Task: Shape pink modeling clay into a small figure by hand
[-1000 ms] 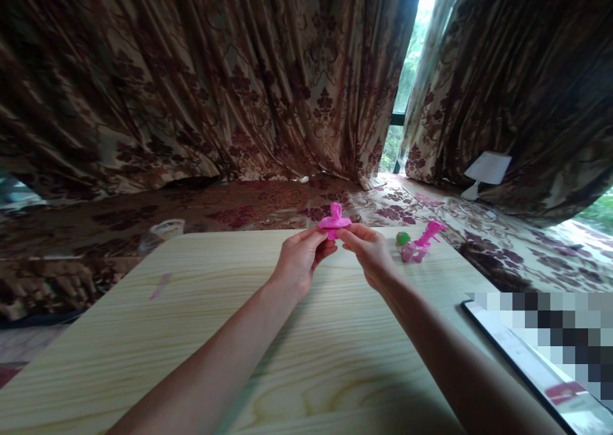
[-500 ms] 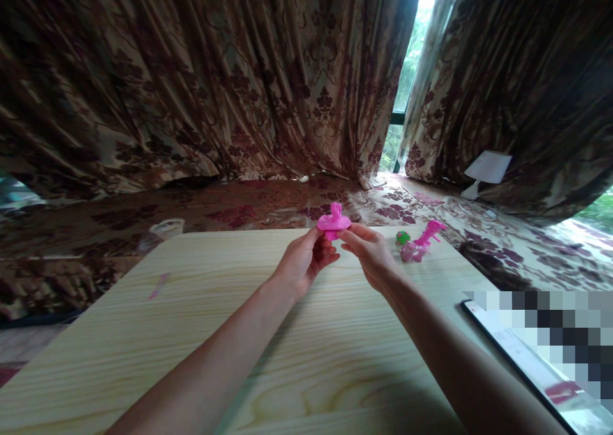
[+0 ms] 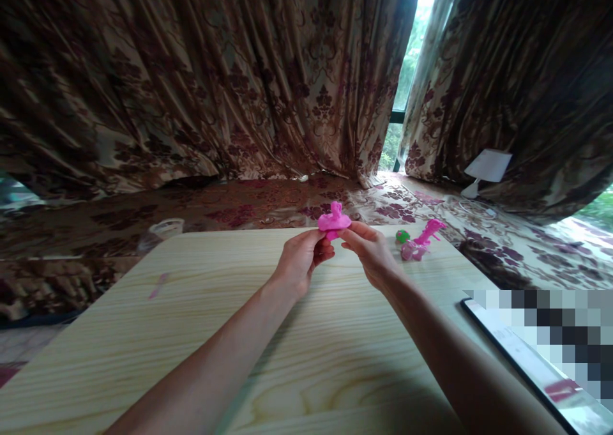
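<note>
A small bright pink plastic toy piece [image 3: 334, 220] is held above the far part of a light wooden table [image 3: 201, 333]. My left hand [image 3: 301, 260] pinches its left side with thumb and fingers closed. My right hand [image 3: 370, 251] pinches its right side, fingers also closed. Both hands meet at the toy, well above the tabletop.
More pink toy parts [image 3: 421, 240] and a small green piece [image 3: 403, 236] lie on the table's far right. A thin pink strip [image 3: 158, 285] lies at the left. A dark-edged flat thing [image 3: 522, 358] sits at the right edge. A clear cup [image 3: 165, 230] and patterned curtains stand behind.
The pink toy and both hands stay in nearly the same place; my left fingers have shifted slightly on the toy's underside.
</note>
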{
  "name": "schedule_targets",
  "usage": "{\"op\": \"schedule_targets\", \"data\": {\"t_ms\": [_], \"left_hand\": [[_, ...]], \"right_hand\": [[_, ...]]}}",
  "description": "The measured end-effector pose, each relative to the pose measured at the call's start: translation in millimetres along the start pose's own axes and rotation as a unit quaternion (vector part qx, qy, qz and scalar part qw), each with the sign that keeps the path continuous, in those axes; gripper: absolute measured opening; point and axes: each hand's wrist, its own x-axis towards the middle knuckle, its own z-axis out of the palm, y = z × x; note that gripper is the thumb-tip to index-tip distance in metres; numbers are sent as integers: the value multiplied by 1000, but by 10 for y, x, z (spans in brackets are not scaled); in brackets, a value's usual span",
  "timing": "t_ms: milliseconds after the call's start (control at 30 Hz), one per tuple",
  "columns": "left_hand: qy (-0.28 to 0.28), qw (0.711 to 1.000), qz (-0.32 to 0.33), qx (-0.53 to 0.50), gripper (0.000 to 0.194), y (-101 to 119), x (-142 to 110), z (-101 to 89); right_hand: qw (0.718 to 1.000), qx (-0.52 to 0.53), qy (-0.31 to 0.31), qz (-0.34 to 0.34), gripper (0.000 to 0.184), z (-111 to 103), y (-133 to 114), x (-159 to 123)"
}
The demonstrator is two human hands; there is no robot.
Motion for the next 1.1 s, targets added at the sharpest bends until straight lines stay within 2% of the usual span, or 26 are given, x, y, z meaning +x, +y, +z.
{"op": "schedule_targets", "data": {"t_ms": [233, 433, 567, 733, 867, 933, 1000, 1100], "left_hand": [[-42, 999, -9, 5, 17, -14, -10, 9], [-37, 996, -75, -7, 10, -50, 28, -40], [-36, 997, -71, 2, 8, -63, 22, -37], [-42, 996, -75, 13, 14, -60, -20, 14], [-35, 997, -67, 21, 16, -68, -19, 19], [-21, 998, -36, 57, 18, -87, 2, 9], [2, 994, 5, 109, 21, -115, 26, 1], [14, 986, 41, 160, 23, -155, 45, 8]], "right_hand": [[1000, 2, 16, -3, 18, -12, 36, -8], [1000, -23, -1, -16, 24, -97, 78, -33], [1000, -22, -1, -21, 22, -93, 87, -44], [1000, 7, 25, 6, 21, -66, 63, -72], [997, -68, 15, 37, 30, -237, 17, -86], [990, -135, 43, 12, 31, -369, -48, -80], [980, -185, 61, -40, 33, -470, -144, -65], [965, -235, 30, -114, 39, -491, -292, -26]]}}
